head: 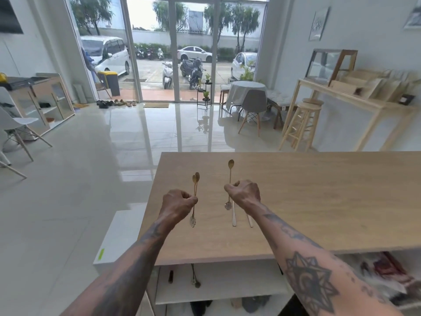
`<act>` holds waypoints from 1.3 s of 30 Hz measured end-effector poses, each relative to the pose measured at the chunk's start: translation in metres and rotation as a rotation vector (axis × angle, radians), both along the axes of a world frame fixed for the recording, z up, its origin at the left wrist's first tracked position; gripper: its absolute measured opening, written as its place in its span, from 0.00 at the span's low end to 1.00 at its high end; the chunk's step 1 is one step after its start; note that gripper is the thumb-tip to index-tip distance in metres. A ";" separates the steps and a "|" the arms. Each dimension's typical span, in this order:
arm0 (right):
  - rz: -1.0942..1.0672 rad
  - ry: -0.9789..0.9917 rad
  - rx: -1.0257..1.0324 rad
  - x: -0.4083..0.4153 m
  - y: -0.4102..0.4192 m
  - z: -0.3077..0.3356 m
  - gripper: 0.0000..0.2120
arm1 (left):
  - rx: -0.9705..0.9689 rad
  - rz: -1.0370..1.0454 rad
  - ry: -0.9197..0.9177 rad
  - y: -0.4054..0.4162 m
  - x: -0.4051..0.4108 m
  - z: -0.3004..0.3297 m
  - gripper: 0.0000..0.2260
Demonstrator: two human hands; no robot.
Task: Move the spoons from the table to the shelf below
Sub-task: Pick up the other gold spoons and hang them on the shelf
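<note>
Hands: left hand (pixel 177 202) and right hand (pixel 243 193), both fisted, knuckles up, side by side. Forearms tattooed, extended forward, slightly converging.

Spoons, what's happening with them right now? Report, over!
Left hand shut on two gold spoons. Right hand shut on one gold spoon. Two silver handles on table. Some spoons already on shelf. Path clear.

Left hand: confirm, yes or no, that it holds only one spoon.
No: the left hand grips two gold spoons together, with two bowls side by side above the fingers.
</note>
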State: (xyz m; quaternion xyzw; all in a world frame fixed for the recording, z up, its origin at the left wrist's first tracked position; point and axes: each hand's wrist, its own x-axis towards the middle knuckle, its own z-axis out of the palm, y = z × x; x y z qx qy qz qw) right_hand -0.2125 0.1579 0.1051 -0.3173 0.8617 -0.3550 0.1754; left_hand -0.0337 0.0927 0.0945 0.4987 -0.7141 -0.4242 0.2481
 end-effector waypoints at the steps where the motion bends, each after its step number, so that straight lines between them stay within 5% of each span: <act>1: 0.013 0.006 -0.009 0.003 0.008 0.005 0.17 | -0.013 -0.008 0.005 0.007 0.002 0.006 0.08; 9: 0.089 0.070 -0.030 0.021 0.073 0.032 0.16 | -0.041 0.036 0.071 0.069 0.014 0.042 0.09; 14: 0.127 0.086 -0.008 0.032 0.129 0.007 0.18 | 0.027 0.100 0.060 0.124 0.021 0.010 0.08; 27: 0.221 -0.059 0.295 0.082 0.184 -0.154 0.16 | 0.242 0.154 -0.163 0.194 0.085 -0.150 0.10; 39: 0.205 -0.218 0.486 0.066 0.075 -0.349 0.18 | 0.408 0.180 -0.361 0.074 0.061 -0.323 0.13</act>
